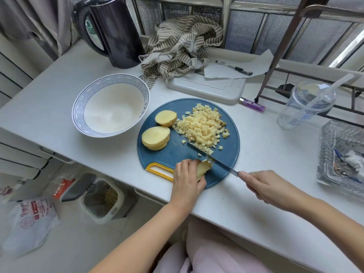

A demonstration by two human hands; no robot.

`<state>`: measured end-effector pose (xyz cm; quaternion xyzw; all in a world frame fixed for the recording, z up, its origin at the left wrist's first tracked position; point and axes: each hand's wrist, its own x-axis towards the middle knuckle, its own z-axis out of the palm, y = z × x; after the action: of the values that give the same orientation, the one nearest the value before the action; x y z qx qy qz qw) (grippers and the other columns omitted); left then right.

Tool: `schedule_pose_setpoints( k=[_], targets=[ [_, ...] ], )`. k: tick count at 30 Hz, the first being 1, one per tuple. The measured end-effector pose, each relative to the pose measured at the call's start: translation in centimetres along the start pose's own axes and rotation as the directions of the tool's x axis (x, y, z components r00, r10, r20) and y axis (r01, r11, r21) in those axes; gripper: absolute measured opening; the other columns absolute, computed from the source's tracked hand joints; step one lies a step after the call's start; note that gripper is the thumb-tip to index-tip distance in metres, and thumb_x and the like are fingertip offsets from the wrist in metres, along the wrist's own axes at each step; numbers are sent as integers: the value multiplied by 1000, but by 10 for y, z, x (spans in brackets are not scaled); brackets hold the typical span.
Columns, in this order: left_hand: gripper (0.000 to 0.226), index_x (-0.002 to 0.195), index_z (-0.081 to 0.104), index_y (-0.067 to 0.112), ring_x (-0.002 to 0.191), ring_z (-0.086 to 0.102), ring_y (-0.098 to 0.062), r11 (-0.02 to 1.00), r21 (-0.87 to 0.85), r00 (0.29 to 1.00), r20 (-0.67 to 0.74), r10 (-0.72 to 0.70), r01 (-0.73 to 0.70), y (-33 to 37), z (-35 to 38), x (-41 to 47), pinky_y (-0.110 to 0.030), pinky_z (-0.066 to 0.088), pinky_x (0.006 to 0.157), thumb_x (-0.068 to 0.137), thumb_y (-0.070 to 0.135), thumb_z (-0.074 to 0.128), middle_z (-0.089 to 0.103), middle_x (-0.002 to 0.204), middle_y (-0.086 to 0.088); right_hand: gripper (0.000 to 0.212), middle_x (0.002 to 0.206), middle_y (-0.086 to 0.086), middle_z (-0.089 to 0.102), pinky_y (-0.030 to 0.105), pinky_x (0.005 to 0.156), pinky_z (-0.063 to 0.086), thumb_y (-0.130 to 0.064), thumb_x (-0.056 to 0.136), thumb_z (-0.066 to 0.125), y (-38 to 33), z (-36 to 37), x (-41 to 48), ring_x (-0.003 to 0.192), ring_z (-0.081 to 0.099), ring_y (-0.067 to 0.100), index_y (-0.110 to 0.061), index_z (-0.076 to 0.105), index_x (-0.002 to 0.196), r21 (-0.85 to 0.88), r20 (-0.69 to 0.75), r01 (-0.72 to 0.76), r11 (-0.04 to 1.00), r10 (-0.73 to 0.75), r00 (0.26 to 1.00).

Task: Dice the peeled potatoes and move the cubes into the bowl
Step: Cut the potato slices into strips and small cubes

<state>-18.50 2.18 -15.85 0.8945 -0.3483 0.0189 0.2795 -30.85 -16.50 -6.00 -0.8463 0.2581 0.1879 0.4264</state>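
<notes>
A round blue cutting board with a yellow handle lies on the white counter. On it sits a heap of small potato cubes, a potato end piece and a stack of potato slices. My left hand holds down a bundle of potato strips at the board's near edge. My right hand grips the handle of a knife, whose blade lies across the board just beyond the strips. A white bowl with a blue patterned rim stands left of the board, with nothing in it.
A dark kettle and a striped cloth sit at the back. A white tray, pen, purple lighter, plastic cup and glass dish are at the right. A bin stands on the floor.
</notes>
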Motion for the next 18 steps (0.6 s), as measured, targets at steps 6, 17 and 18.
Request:
schedule_pose_setpoints(
  k=[6, 17, 18],
  targets=[
    [39, 113, 50, 13, 93, 40, -18, 999, 10, 999, -12, 47, -47, -4, 2, -3, -30, 34, 87, 79, 32, 50, 54, 99, -8, 58, 52, -4, 41, 22, 46, 33, -66, 93, 37, -13, -36, 24, 46, 34, 15, -16, 40, 64, -108, 183, -34, 994, 53, 982],
    [35, 114, 56, 12, 91, 41, -14, 983, 43, 980, -91, -177, 181, 22, 9, 4, -27, 44, 82, 82, 28, 59, 53, 101, -2, 57, 55, 1, 39, 20, 42, 29, -63, 94, 40, -6, -61, 46, 48, 32, 18, -14, 39, 66, -112, 221, -38, 993, 62, 973],
    [38, 115, 55, 12, 92, 42, -15, 972, 32, 968, -100, -228, 233, 28, 11, 7, -30, 47, 80, 81, 25, 65, 53, 102, -2, 56, 54, 0, 39, 19, 42, 30, -61, 95, 40, -6, -60, 45, 46, 32, 17, -14, 39, 66, -106, 220, -32, 994, 54, 974]
  ],
)
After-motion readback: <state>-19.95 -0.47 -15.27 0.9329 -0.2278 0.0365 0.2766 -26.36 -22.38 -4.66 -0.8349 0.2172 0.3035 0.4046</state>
